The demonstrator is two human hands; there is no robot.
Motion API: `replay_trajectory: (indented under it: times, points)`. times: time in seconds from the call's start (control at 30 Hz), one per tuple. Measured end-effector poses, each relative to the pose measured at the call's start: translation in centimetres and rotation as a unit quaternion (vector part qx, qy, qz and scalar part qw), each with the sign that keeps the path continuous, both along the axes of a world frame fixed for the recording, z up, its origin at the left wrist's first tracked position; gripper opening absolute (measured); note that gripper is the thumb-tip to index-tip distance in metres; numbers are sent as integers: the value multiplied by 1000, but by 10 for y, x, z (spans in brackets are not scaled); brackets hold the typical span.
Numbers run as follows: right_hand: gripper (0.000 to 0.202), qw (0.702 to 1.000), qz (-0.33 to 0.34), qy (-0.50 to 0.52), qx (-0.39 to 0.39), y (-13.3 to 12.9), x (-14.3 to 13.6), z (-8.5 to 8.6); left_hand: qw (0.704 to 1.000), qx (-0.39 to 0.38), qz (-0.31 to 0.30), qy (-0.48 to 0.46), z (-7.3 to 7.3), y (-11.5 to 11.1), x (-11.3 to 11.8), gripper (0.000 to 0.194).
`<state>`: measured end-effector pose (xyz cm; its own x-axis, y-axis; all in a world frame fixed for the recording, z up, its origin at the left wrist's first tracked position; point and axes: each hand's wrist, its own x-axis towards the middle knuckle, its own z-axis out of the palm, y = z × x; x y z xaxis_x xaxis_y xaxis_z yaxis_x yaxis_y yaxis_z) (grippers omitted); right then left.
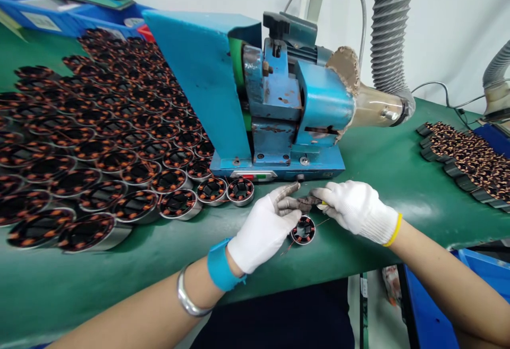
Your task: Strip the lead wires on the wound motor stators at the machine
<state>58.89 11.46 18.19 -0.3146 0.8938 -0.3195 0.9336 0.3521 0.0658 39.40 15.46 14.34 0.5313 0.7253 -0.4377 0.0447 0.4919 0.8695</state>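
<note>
A round motor stator (303, 230) with copper windings and a dark core lies on the green tabletop, thin wire ends sticking out of it. My left hand (271, 227), white-gloved with dirty fingertips, rests at its upper left; the thumb is near the rim and the other fingers are spread. My right hand (353, 205), also gloved, is just to the upper right, its fingers pinched together around something small and partly hidden, with a yellowish bit showing. The fingertips of both hands nearly meet above the stator.
Behind my hands stands a blue machine (279, 99) with a grey hose (392, 30). Many similar stators (137, 205) crowd the left side. Smaller dark parts with copper wire (470, 163) form rows at the right. Blue bins (43, 19) sit at the back left.
</note>
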Motion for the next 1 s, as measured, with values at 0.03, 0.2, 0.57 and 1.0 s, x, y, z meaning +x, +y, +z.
replay_trajectory:
  times: [0.03,0.2,0.57,1.0]
  points:
    - [33,1000,-10,-1,-4,0,-1,0,1000,-1,-2,-5,0,0,0,71]
    - [33,994,-96,-42,17,-14,0,-5,1000,4,-7,-5,4,-1,0,77]
    - [49,947,-308,-29,91,-78,37,-29,829,389,-167,365,21,-18,-8,48]
    - [46,872,-280,255,309,-110,-29,-67,982,-42,-98,-156,18,-7,-30,56]
